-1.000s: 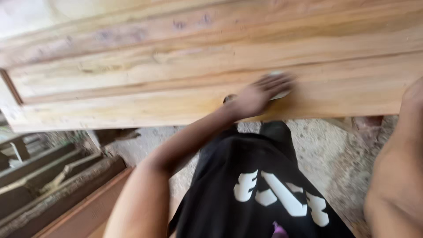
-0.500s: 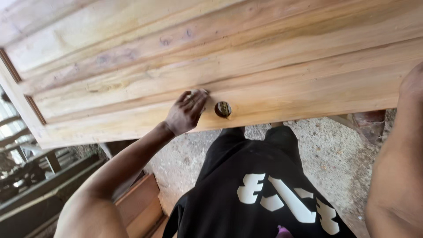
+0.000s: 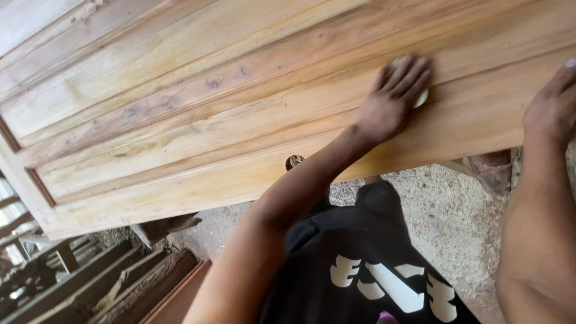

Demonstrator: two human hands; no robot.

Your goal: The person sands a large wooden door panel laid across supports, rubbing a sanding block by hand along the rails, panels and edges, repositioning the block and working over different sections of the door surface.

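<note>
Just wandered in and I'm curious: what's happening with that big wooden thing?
A person is bent over a large pale wooden door panel that lies flat before them. Their left hand is pressed flat on the wood, with a small pale pad showing under the fingers. The right hand rests on the panel near its edge. A small round metal fitting sits at the panel's near edge. Below are rough concrete ground and stacked dark timber.
</note>
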